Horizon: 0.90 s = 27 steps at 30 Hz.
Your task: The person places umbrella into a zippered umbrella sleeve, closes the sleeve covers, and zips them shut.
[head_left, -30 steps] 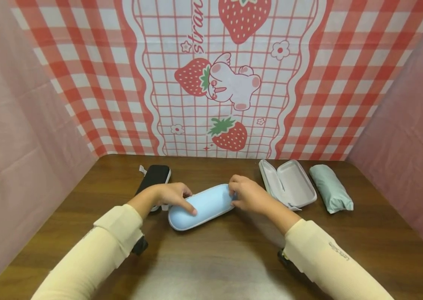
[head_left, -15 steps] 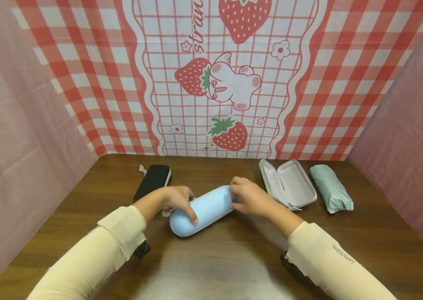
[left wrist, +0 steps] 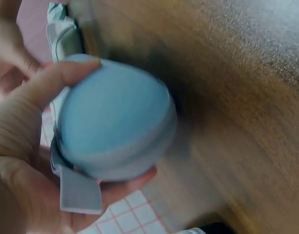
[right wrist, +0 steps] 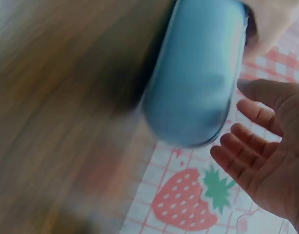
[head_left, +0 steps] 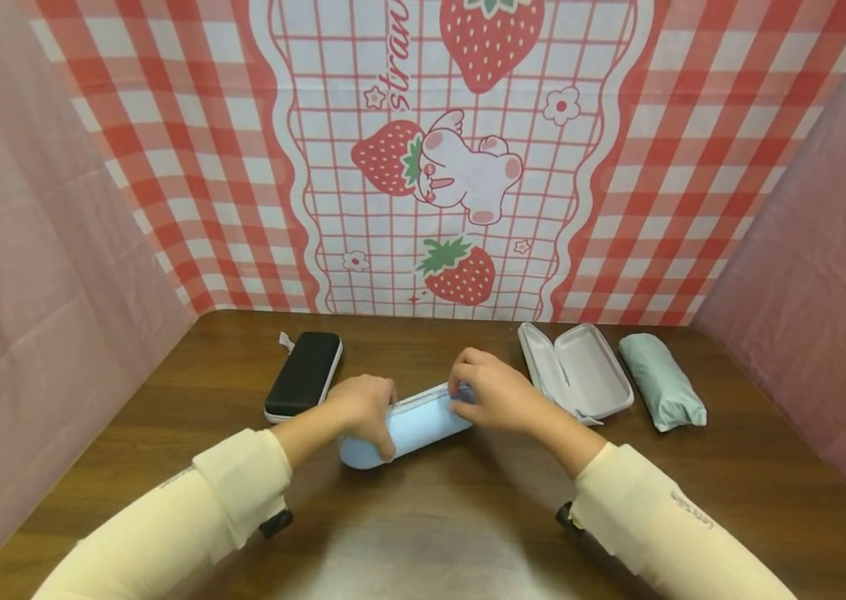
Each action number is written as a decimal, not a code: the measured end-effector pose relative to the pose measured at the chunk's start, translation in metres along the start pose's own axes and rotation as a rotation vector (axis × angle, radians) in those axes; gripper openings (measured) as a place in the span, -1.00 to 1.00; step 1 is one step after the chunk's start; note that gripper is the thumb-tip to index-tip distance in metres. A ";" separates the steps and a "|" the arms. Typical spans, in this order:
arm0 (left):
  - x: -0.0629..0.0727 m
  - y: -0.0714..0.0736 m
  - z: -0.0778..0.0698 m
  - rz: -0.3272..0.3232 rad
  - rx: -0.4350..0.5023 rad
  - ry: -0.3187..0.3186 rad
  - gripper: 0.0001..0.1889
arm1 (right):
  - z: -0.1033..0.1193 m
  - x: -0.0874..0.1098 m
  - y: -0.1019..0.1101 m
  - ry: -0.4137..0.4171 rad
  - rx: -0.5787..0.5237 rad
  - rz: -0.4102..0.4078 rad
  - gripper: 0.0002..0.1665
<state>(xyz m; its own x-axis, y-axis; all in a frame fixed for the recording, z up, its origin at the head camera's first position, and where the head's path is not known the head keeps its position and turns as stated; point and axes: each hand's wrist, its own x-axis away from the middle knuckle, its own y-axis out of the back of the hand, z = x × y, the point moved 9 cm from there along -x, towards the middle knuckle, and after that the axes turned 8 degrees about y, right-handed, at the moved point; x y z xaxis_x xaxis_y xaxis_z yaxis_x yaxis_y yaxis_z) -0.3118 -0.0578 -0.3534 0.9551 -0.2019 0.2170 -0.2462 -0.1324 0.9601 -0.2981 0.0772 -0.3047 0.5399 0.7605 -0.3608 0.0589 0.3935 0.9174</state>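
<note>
A blue case (head_left: 426, 425) is being gripped in the curled left hand (head_left: 362, 408). The right hand (head_left: 498, 392) is being held loosely spread beside it, contact unclear.

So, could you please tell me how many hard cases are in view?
3: the blue case in the left hand, the black case farther left, and the open grey case beside the green pouch.
</note>
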 end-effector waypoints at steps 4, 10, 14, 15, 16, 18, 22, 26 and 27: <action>0.006 0.006 -0.004 -0.124 -0.111 0.002 -0.32 | 0.013 -0.012 0.002 0.013 -0.038 0.000 -0.83; 0.013 0.013 -0.011 -0.264 -0.178 -0.048 -0.35 | 0.028 -0.027 -0.007 0.040 -0.095 0.062 -0.88; 0.017 0.018 -0.015 -0.324 -0.204 -0.066 -0.37 | 0.032 -0.033 -0.012 -0.002 -0.097 0.086 -0.91; 0.018 0.019 -0.016 -0.335 -0.208 -0.069 -0.37 | 0.033 -0.035 -0.013 -0.016 -0.097 0.086 -0.92; 0.019 0.019 -0.017 -0.346 -0.210 -0.072 -0.37 | 0.033 -0.037 -0.014 -0.032 -0.099 0.088 -0.91; 0.022 0.020 -0.018 -0.361 -0.218 -0.075 -0.38 | 0.033 -0.039 -0.016 -0.058 -0.105 0.086 -0.90; 0.026 0.020 -0.019 -0.394 -0.222 -0.072 -0.41 | 0.031 -0.041 -0.019 -0.110 -0.129 0.068 -0.88; 0.028 0.021 -0.020 -0.432 -0.193 -0.070 -0.45 | 0.028 -0.041 -0.018 -0.185 -0.134 0.010 -0.82; 0.029 0.021 -0.020 -0.443 -0.184 -0.071 -0.47 | 0.028 -0.041 -0.018 -0.202 -0.135 -0.005 -0.79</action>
<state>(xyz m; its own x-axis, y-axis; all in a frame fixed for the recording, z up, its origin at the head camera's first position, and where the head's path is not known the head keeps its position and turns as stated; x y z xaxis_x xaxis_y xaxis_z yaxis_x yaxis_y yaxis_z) -0.2860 -0.0473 -0.3237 0.9463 -0.2314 -0.2257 0.2208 -0.0474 0.9742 -0.2982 0.0245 -0.3012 0.6979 0.6449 -0.3115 -0.0437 0.4724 0.8803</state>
